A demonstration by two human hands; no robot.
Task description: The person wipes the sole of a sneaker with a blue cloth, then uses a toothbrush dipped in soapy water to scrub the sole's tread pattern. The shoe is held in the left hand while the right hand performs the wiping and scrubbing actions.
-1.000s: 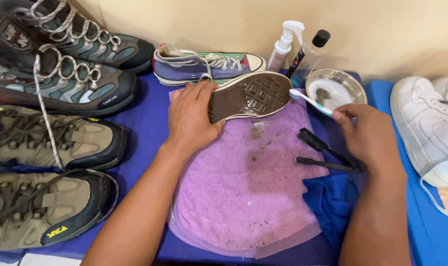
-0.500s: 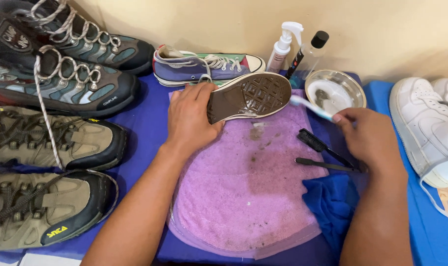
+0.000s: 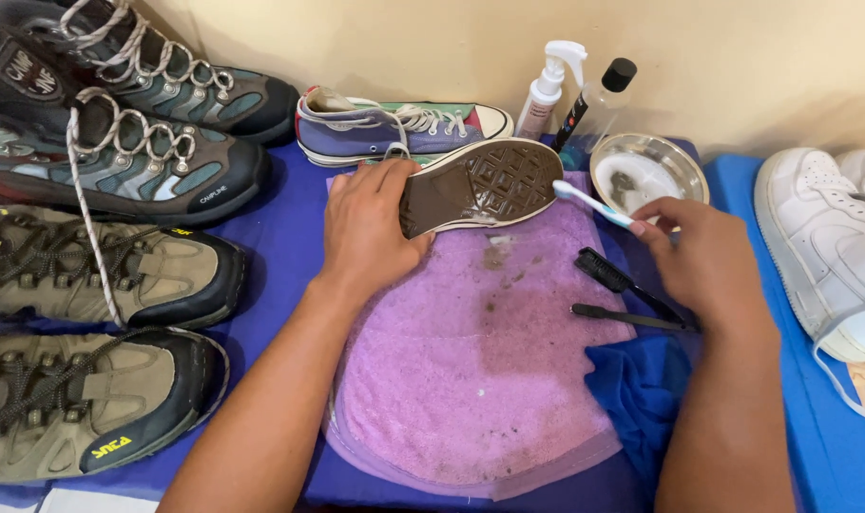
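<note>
1. Head view, upper right of centre: we see a clear glass bowl [image 3: 649,169] holding pale, cloudy liquid with a dark smudge in it. Just left of it stand a white spray bottle [image 3: 550,88] and a clear bottle with a black cap [image 3: 599,103]; we cannot tell what is in them.
2. At centre top, our left hand [image 3: 368,233] is wrapped around the heel end of a sneaker [image 3: 485,185] turned sole-up over the purple towel [image 3: 480,361]. Its long axis runs nearly left to right, the toe pointing right and slightly up the frame, toward the bowl.
3. Our right hand [image 3: 703,261] pinches a white-and-teal toothbrush [image 3: 592,202] by its handle, the bristle head touching the toe edge of the sole.
4. Two black brushes [image 3: 623,294] lie on the towel below the toothbrush.
</note>
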